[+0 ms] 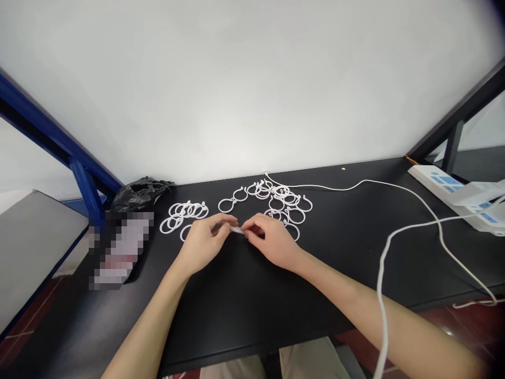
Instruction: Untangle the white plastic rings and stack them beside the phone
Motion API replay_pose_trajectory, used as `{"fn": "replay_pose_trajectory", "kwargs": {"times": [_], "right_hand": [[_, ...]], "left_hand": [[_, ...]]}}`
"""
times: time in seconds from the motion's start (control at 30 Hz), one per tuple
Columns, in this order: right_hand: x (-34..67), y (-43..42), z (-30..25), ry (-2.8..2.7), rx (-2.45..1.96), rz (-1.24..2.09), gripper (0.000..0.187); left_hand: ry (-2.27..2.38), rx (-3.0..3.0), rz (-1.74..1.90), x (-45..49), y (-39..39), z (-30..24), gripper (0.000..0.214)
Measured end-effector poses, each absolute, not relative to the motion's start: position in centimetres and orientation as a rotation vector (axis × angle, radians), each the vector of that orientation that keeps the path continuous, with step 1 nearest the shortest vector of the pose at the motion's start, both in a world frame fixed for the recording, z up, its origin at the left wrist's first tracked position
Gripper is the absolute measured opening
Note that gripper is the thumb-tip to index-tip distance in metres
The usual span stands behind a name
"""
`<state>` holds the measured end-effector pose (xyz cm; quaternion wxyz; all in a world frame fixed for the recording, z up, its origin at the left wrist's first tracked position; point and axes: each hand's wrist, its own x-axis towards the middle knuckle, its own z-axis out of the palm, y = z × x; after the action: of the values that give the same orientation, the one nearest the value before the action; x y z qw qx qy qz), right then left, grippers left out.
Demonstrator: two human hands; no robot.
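Observation:
Between my two hands, low over the black table, is a white plastic ring [237, 230], seen nearly edge-on. My left hand [208, 236] pinches its left end between thumb and fingers. On the other end, the fingertips of my right hand [269, 238] are closed too; a small dark spot shows at them. Loose white rings with small knobs [188, 210] lie in a cluster beyond my left hand. A larger spread of similar rings [290, 198] lies beyond my right hand, some overlapping. Two more rings [232, 200] sit between these groups. My hands partly cover the nearest rings.
A black plastic bag [141, 192] and a blurred-out flat object [122, 250] are at the left. A white power strip [453, 195] stands at the right, with a white cable [389, 247] looping over my right forearm. Blue and black frame bars flank the black table [252, 305].

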<state>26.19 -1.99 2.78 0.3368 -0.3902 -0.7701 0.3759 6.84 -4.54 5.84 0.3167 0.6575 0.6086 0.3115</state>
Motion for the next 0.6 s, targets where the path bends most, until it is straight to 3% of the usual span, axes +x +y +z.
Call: {"fn": "replay_pose_trajectory", "kwargs": {"times": [0.23, 0.47, 0.6], "right_hand": [[26.5, -1.7, 3.9, -1.718, -1.1, 1.288, 0.013], [26.4, -2.4, 3.7, -1.928, -0.839, 0.951, 0.019], [26.4, -2.4, 3.1, -1.978, -0.852, 0.925, 0.024]], "left_hand": [[1.628, 1.862, 0.872, 7.1, -4.6, 5.5, 0.032], [1.681, 1.835, 0.834, 7.2, -4.4, 5.3, 0.03], [1.683, 1.826, 0.85, 7.2, -4.4, 5.4, 0.03]]}}
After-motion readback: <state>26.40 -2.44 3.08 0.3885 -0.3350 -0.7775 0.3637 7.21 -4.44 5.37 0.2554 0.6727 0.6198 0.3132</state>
